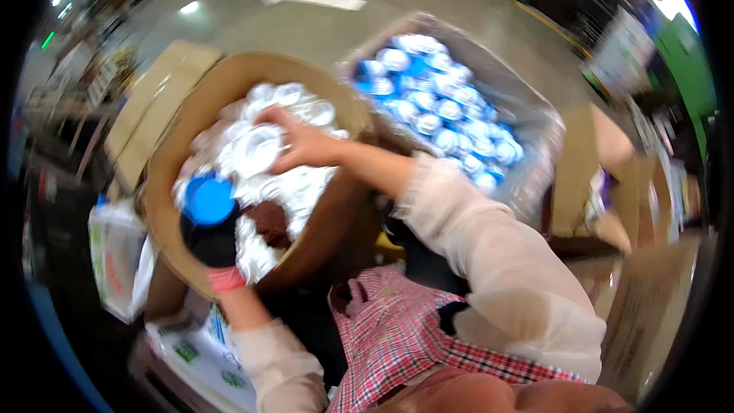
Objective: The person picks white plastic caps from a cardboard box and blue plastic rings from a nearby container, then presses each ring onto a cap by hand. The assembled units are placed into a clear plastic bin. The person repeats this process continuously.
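Head view: both hands work over the round-sided carton [168, 149], left of centre in the frame. Left hand [211, 243], dark glove, lower left of carton, grasps a blue lid [209, 199]; fingers mostly hidden under it. Right hand [304, 142], bare, near frame centre, has thumb and fingers on the right edge of a white cap [258, 151], upper middle of carton, over a heap of shiny white pieces [302, 187]. Motion blur, so exact finger contact can't be told.

Handling, judged by look: white cap likely light, thin plastic, fairly stiff at the rim, maybe slick; best taken by the rim, thumb against fingers, no hard squeeze since the wall could flex. Blue lid likely light and stiff too, smooth on its face, so hold round the edge; glove should help grip. Neither looks fragile. Loose heap probably slides when touched.

Upper right of centre: plastic-lined box [535, 126] full of blue-and-white pieces [447, 111]. Brown scrap [267, 223] lies among the white pieces, right of the glove.
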Demonstrator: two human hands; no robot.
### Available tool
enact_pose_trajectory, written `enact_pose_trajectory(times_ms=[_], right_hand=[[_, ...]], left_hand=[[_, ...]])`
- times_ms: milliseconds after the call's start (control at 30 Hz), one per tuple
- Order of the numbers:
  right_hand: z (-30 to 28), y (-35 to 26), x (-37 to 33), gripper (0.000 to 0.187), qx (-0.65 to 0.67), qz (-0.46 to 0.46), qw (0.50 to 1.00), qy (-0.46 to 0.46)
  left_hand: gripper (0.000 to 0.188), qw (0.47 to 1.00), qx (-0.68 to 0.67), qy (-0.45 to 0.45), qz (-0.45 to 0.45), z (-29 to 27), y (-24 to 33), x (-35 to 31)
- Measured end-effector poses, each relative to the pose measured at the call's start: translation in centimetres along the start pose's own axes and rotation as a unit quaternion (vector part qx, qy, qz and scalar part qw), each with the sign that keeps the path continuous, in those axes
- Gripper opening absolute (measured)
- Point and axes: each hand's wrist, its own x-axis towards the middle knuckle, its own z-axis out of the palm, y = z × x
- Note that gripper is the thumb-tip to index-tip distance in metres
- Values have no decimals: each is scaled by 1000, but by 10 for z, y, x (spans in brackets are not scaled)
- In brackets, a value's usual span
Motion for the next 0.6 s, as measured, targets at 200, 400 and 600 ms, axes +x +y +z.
enact_pose_trajectory(times_ms=[200, 400, 600], right_hand=[[9, 23, 17, 82, 135, -48, 989, -47], [2, -3, -2, 82, 334, 12, 940, -65], [0, 4, 4, 79, 448, 11, 891, -78]], left_hand=[[84, 876, -453, -13, -164, 18, 17, 10], [68, 970, -199, -66, -122, -2, -16, 17], [75, 913, -363, 45, -181, 45, 14, 16]])
